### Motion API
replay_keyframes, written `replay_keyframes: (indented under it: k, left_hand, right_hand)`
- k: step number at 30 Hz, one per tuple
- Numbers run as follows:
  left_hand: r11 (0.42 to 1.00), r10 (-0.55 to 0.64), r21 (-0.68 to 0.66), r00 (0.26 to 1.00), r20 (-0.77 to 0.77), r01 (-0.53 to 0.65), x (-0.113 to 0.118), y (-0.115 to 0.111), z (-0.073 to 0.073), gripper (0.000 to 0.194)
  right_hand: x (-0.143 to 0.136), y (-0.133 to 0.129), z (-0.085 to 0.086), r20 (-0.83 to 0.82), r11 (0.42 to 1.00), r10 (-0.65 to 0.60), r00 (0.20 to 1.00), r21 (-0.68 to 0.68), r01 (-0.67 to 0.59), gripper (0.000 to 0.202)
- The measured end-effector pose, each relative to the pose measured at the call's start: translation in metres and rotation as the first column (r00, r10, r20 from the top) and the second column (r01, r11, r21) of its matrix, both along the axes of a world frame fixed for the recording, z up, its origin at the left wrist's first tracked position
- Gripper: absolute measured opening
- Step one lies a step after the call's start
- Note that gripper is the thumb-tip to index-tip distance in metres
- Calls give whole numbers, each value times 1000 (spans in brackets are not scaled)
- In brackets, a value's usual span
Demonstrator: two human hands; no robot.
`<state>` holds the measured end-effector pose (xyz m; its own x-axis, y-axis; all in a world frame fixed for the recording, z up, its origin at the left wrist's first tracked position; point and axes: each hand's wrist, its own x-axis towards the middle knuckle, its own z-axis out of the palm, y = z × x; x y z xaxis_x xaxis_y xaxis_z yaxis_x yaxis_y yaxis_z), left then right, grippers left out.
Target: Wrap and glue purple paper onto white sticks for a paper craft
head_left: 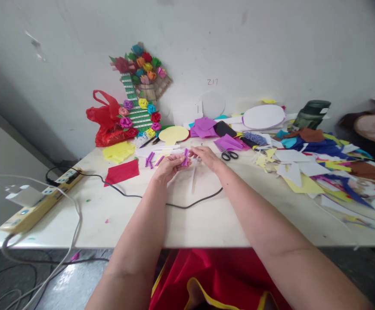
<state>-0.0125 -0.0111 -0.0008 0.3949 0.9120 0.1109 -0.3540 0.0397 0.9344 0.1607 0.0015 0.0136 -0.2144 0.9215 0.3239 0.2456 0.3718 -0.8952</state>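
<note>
Pinching purple paper (186, 157) in left hand (172, 166), right hand (207, 156) alongside, its grip unclear, red "217" (212, 82) handwritten on wall (271, 51).

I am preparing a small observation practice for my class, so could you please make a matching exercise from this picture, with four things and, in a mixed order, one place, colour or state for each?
Column 1
1. Left hand
2. Scissors
3. Power strip
4. Plastic bag

Column 2
A. On the left part of the table, with a white charger
B. Red, with a loop handle
C. Its fingers hold a small purple piece
D. With black handles, just right of the right hand

Right pairs: 1-C, 2-D, 3-A, 4-B
</note>
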Motion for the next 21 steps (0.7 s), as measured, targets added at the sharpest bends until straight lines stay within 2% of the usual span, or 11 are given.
replay_keyframes:
  k: [2,5,11,21]
  left_hand:
    - [1000,-1,9,1000,-31,2,1,-1,1,21]
    - [1000,-5,18,996,-93,7,1,0,0,26]
    - [999,6,53,979,-206,5,2,1,-1,31]
    - [998,42,65,964,-261,-26,4,-1,0,32]
  right_hand:
    - [-1,-4,4,-82,998,37,996,-37,-41,42]
    - [0,-8,9,-109,995,52,993,-81,-61,43]
    - [1,-9,11,-42,995,29,999,-93,-33,40]
    - [3,-7,11,37,996,-11,999,-94,14,34]
